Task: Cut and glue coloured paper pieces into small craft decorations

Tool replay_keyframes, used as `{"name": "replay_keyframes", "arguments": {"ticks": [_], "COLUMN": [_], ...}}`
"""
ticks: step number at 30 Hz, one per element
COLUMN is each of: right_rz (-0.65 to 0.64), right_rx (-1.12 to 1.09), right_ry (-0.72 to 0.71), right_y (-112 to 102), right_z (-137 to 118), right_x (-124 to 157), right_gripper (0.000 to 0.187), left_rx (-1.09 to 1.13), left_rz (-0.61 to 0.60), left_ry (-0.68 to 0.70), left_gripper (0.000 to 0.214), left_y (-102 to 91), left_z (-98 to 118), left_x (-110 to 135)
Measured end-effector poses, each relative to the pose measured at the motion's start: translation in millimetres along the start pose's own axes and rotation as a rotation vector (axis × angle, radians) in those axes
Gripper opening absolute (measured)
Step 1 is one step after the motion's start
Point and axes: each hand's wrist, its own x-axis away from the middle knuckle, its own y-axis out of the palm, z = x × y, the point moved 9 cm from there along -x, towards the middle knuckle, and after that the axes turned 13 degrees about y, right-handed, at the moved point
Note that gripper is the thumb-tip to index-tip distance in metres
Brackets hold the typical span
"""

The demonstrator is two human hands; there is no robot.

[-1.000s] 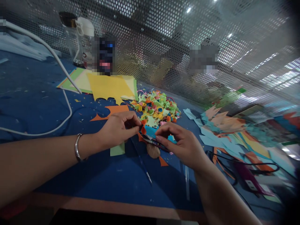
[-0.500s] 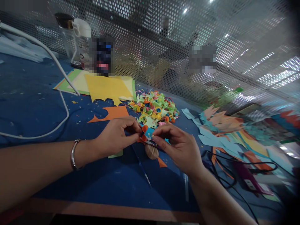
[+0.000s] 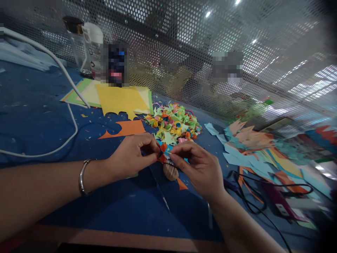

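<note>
My left hand (image 3: 131, 158) and my right hand (image 3: 198, 167) meet over the blue table (image 3: 39, 126), both pinching a small folded orange paper piece (image 3: 162, 151). A silver bangle (image 3: 82, 172) circles my left wrist. Just beyond my fingers lies a heap of small folded paper shapes (image 3: 173, 123) in green, yellow, orange and pink. Under my hands sit a bit of light blue paper (image 3: 168, 148), a round tan object (image 3: 170, 172) and an orange scrap (image 3: 181, 183).
Yellow and green sheets (image 3: 121, 98) and a cut orange sheet (image 3: 126, 128) lie at the back left, with a white cable (image 3: 68, 102) and clear bottles (image 3: 86, 45). Cut paper offcuts (image 3: 258, 144) and a black-corded purple tool (image 3: 279, 203) lie right. A perforated metal screen (image 3: 184, 52) backs the table.
My right hand has moved left to meet the left hand at the orange piece, and its fingers have closed on it. The light blue paper is now mostly covered.
</note>
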Motion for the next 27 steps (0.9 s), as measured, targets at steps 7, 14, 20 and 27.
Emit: {"name": "replay_keyframes", "arguments": {"ticks": [7,14,20,27], "right_rz": [0.031,0.010,-0.011,-0.028], "right_rx": [0.040,0.051,0.054,0.056], "right_ry": [-0.036,-0.055,-0.065,-0.036], "right_y": [1.5,3.0,5.8,5.4], "right_z": [-2.8,-3.3,-0.9,-1.7], "right_x": [2.8,3.1,3.3,2.7], "right_gripper": [0.006,0.008,0.010,0.007], "left_rx": [0.036,0.058,0.045,0.043], "left_rz": [0.019,0.020,0.006,-0.005], "left_ry": [-0.009,-0.028,-0.032,-0.038], "left_gripper": [0.005,0.004,0.005,0.006], "left_y": [0.5,1.7,3.4,3.6], "left_z": [-0.6,-4.4,-4.5,-5.0], "left_x": [0.4,1.6,1.5,2.4]}}
